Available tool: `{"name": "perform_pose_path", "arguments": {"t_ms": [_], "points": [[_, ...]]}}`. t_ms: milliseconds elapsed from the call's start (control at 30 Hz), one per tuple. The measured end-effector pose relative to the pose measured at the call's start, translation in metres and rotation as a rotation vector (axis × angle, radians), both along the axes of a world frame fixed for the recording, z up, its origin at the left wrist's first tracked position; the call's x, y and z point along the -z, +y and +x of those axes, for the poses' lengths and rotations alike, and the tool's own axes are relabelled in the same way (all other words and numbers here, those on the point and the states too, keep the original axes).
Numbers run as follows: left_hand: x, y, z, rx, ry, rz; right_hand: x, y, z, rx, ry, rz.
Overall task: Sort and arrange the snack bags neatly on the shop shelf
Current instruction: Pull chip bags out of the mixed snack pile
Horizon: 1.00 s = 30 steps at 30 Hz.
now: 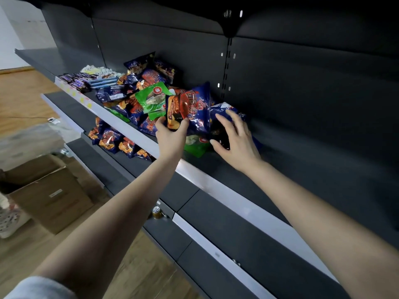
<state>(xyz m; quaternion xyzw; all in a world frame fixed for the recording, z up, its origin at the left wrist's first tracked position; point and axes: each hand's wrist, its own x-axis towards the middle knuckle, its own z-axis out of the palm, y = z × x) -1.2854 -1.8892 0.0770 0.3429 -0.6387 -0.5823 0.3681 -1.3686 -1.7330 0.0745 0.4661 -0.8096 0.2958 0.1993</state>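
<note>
A heap of blue-and-red snack bags [138,87] mixed with green bags [154,98] lies on the dark shop shelf [226,190]. My left hand [171,134] grips the lower end of one blue bag [192,106], held upright above the shelf. My right hand [235,137] has its fingers spread and touches another blue bag [222,111] lying to the right of the held one. A green bag [195,145] lies flat under both hands.
Dark candy bars [77,82] and pale packets [97,71] sit at the shelf's far left. More blue bags [114,141] lie on the shelf below. Cardboard boxes [49,190] stand on the wooden floor at left. The shelf's right stretch is bare.
</note>
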Motion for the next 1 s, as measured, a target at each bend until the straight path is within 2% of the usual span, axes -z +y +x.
{"name": "perform_pose_path", "arguments": {"t_ms": [100, 267, 367, 600, 833, 1000], "points": [[-0.008, 0.025, -0.014, 0.028, 0.084, 0.157, -0.001, 0.001, 0.007, -0.064, -0.064, -0.053], [-0.002, 0.061, -0.028, 0.154, 0.125, 0.187, -0.014, 0.006, 0.007, -0.067, -0.099, -0.312], [0.004, 0.063, -0.029, 0.206, 0.088, 0.117, -0.018, 0.016, 0.0, -0.02, -0.135, -0.348], [0.008, 0.058, -0.031, 0.3, -0.005, -0.369, -0.014, 0.047, -0.02, 0.15, -0.235, -0.384], [0.005, 0.053, -0.032, 0.377, -0.115, -0.928, -0.012, 0.066, -0.031, 0.185, -0.259, -0.349], [0.008, 0.06, -0.032, 0.424, -0.194, -1.11, -0.014, 0.077, -0.034, 0.16, -0.307, -0.296]]}}
